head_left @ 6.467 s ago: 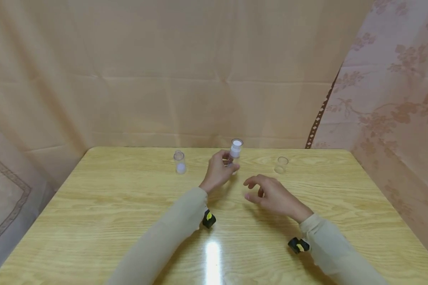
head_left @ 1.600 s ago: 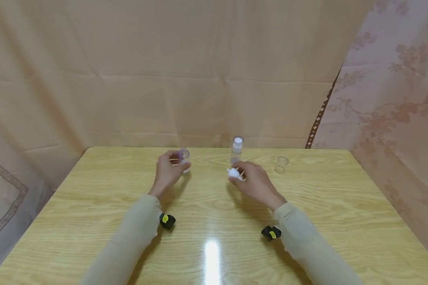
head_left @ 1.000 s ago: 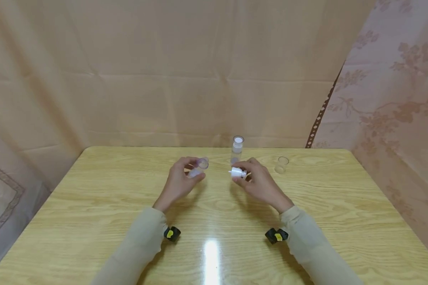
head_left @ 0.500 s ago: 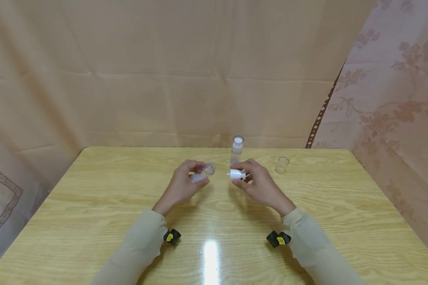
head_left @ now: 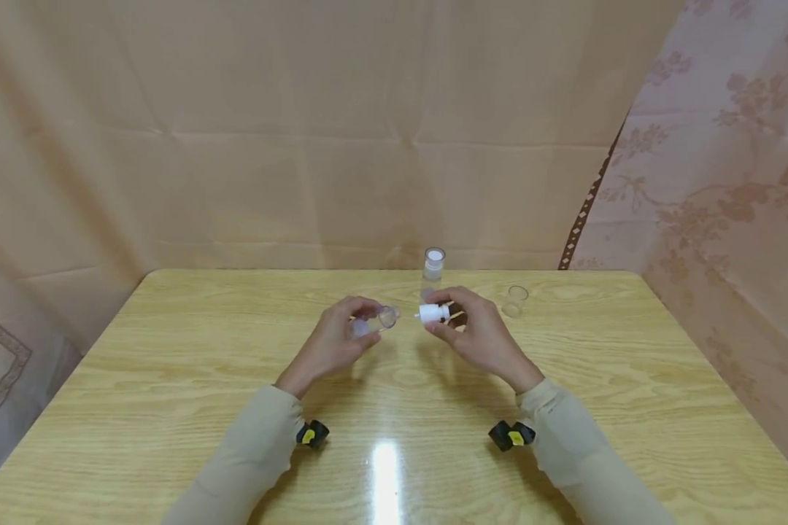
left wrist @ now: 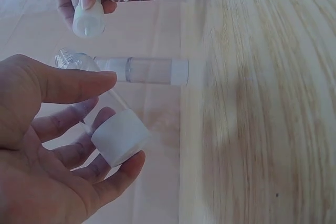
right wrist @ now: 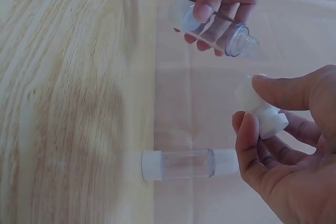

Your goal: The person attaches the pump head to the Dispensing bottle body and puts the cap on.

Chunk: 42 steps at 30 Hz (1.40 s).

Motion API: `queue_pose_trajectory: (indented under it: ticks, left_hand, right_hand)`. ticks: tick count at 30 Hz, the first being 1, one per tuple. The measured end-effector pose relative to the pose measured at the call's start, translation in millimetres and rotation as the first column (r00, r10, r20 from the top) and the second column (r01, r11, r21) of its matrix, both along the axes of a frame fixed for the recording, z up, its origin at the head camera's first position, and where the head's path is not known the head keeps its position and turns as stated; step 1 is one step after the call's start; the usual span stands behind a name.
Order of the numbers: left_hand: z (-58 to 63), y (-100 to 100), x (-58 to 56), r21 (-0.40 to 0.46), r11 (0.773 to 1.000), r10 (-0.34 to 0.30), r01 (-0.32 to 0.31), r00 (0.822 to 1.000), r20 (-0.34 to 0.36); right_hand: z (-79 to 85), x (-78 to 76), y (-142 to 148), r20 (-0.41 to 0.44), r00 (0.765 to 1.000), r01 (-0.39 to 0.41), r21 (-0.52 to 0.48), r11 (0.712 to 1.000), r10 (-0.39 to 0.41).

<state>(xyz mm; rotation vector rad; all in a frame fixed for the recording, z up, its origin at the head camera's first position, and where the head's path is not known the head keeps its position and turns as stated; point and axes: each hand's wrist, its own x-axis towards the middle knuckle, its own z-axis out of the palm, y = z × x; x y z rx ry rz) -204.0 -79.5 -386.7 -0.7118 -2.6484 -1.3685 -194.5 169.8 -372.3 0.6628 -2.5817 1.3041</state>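
Observation:
My left hand (head_left: pixel 336 337) grips a clear bottle (right wrist: pixel 215 32) with a white base. The bottle lies tilted, its bare threaded neck toward the right. In my right hand (head_left: pixel 478 334) is a white pump head (head_left: pixel 431 313), pinched between thumb and fingers with its thin tip pointing left at the bottle's neck. A small gap separates the two pieces. Behind the right hand stands another clear bottle (head_left: pixel 433 271), upright, with a white top and white base; the fingers hide its lower part in the head view.
A clear, open-rimmed cap (head_left: pixel 515 302) stands on the wooden table (head_left: pixel 394 397), right of the right hand. Beige cloth (head_left: pixel 289 182) hangs behind the table's back edge, and patterned cloth (head_left: pixel 729 204) hangs at the right.
The left hand let go of the bottle now standing mid-table, took up the left bottle and brought it right, tilting it. The right hand, empty at first, now holds the pump head.

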Motion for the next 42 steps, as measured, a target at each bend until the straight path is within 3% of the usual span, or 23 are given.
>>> queue_pose_trajectory:
  ticks: [19,33,42]
  left_hand:
    - [5.1,2.4,1.5,-0.034,0.998,-0.050,0.052,0.997,0.052]
    - [7.3,6.8,4.9,-0.069,0.995,-0.070,0.078,0.991,0.113]
    - [9.0,7.8,6.2,-0.089,0.992,-0.080,0.090,0.991,0.110]
  right_hand:
    - [7.5,2.6,0.9,-0.019,0.999,-0.044,-0.041,0.998,0.043]
    - [5.2,3.1,-1.6,-0.023,0.996,-0.082,0.003,0.997,0.082]
    - [5.5,5.1,-3.7,-0.009,0.995,-0.100,0.022,0.995,0.101]
